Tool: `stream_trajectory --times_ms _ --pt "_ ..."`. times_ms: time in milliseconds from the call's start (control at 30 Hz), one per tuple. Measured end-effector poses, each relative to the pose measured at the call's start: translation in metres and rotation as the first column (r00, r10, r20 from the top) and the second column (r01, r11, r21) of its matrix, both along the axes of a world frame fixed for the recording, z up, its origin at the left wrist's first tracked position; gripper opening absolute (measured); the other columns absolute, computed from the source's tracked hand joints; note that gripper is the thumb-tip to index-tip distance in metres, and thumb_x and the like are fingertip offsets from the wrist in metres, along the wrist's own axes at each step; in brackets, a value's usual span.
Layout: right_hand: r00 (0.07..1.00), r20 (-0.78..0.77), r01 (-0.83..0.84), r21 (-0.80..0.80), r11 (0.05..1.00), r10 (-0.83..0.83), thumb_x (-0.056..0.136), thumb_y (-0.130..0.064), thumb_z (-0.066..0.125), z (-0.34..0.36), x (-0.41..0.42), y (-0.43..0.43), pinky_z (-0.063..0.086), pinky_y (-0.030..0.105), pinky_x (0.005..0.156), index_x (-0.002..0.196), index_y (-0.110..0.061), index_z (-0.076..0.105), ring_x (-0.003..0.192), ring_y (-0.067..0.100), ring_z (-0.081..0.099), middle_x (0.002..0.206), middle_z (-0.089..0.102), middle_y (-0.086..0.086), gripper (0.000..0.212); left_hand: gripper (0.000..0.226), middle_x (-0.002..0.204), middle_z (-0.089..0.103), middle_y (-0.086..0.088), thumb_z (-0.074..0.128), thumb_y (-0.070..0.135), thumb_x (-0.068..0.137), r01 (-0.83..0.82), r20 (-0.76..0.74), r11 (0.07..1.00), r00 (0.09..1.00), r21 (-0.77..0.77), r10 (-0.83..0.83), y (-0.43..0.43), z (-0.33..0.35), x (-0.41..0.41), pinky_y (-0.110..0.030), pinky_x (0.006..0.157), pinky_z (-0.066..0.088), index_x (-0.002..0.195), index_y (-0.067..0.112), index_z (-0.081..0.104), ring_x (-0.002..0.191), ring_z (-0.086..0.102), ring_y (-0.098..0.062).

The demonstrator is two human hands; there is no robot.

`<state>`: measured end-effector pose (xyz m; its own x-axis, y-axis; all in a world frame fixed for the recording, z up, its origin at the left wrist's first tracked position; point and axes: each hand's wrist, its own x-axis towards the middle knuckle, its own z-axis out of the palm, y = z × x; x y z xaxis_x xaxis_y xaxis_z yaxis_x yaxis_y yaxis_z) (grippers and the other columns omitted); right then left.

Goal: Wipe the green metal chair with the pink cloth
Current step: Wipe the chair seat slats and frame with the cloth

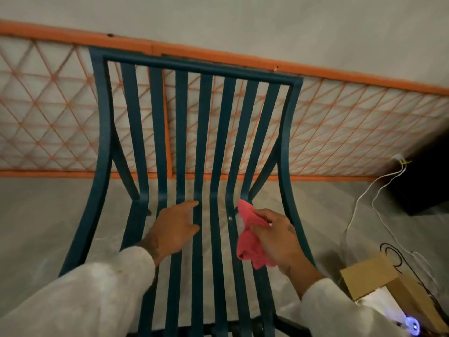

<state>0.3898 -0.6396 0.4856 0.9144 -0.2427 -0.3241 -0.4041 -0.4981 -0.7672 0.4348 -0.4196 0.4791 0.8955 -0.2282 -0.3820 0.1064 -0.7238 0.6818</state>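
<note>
Closest in, two white sleeves (97, 288) lead to the hands over the seat. The left hand (173, 227) lies with its fingers straight and loosely spread on the seat slats (196, 276), near the bend into the back. The right hand (279, 242) pinches the pink cloth (250, 239) in a bunch, its loose ends hanging over the right-hand slats.

The cloth looks soft, light and limp, so it probably wipes best wadded into the palm or wrapped round one slat at a time. The green metal chair (204, 132) looks rigid and fairly heavy, with smooth paint. The flat hand on the slats, or a grip on the side rail (288, 142), should steady it.

An orange lattice panel (48, 113) stands behind the backrest, and a cardboard box (371, 276) and white cables (364, 193) lie to the right.
</note>
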Motion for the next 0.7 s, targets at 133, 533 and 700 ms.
stream_trajectory --times_ms 133,533,700 --pt "0.995 -0.022 0.099 0.132 0.986 -0.097 0.098 -0.027 0.06 -0.011 0.015 -0.011 0.058 0.038 0.08 0.094 -0.032 0.068 0.087 0.016 0.065 0.094 0.069 -0.005 0.01 0.059 0.13 0.058 -0.002 0.065 0.022 0.09 -0.009 -0.016 1.0 1.0 0.019 0.01 -0.005 -0.007 0.026 -0.031 0.103 0.043 0.144 0.027 0.04 0.118 0.054 -0.017" --pt "0.993 -0.078 0.097 0.202 0.974 -0.083 0.097 -0.038 0.059 -0.05 0.093 -0.031 0.06 0.049 0.078 0.094 -0.033 0.063 0.086 0.024 0.068 0.095 0.067 -0.001 0.008 0.055 0.129 0.058 -0.002 0.065 0.018 0.089 -0.076 -0.08 0.995 0.994 -0.068 0.071 -0.06 -0.06 0.091 -0.029 0.099 0.047 0.14 0.027 0.046 0.114 0.056 -0.017" --pt "0.986 -0.137 0.114 0.12 0.986 -0.097 0.096 -0.032 0.061 -0.094 0.111 -0.028 0.061 0.045 0.07 0.096 -0.028 0.064 0.077 0.031 0.069 0.09 0.067 0.004 0.004 0.056 0.135 0.055 -0.007 0.062 0.014 0.091 -0.056 -0.166 0.997 0.985 -0.043 0.048 -0.064 -0.112 0.098 -0.032 0.103 0.044 0.143 0.022 0.043 0.121 0.053 -0.021"
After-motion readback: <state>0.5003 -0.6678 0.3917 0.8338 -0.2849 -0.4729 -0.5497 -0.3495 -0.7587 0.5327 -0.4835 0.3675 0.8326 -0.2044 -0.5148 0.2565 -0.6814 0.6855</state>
